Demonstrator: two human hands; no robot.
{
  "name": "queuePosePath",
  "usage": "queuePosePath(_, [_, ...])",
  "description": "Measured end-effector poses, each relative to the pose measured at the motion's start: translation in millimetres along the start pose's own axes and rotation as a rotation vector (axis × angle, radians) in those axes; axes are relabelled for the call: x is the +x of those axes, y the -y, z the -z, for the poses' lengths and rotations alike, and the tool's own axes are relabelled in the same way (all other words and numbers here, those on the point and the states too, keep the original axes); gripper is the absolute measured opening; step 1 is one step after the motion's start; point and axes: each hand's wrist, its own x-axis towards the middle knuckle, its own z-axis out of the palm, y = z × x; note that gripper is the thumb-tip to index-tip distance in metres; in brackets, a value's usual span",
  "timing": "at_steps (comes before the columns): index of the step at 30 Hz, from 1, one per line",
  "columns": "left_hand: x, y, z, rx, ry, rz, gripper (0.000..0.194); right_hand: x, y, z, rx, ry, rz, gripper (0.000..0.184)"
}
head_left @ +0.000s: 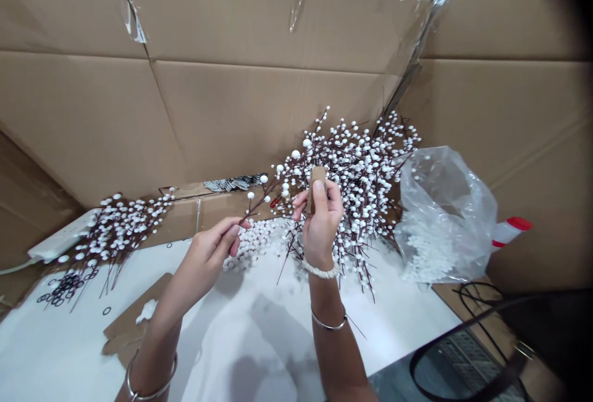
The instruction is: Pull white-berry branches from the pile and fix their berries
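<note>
My left hand (215, 247) pinches the brown stem of an artificial berry branch (265, 195), whose white berries point up and to the right. In my right hand (322, 220) is a small piece of brown cardboard (317, 175), held upright between thumb and fingers. Behind that hand lies a big heap of white berry branches (365, 173). Loose white berries (259, 235) are scattered on the white table (222, 322) between my hands. What the fingertips of my right hand do behind the cardboard is partly hidden.
A smaller bunch of berry branches (125, 223) lies left beside a white power strip (65, 238) and dark rings (67, 288). Cardboard with a white blob (147, 310) is near my left forearm. At right stand a plastic bag (447, 204) and a red-capped container (512, 229). Cardboard walls (259, 105) enclose the table.
</note>
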Motion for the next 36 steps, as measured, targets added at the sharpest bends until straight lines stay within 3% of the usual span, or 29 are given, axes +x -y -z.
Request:
queuePosePath(9, [0, -2, 0.6, 0.025, 0.014, -0.023, 0.038, 1, 1, 0, 0.013, -0.014, -0.048, 0.024])
queuePosePath(24, [-1, -1, 2.0, 0.023, 0.031, -0.009, 0.041, 11, 2, 7, 0.226, 0.047, -0.263, 0.032])
queuePosePath(36, [-1, -2, 1.4, 0.033, 0.045, 0.001, 0.041, 7, 6, 6, 0.304, 0.076, -0.343, 0.024])
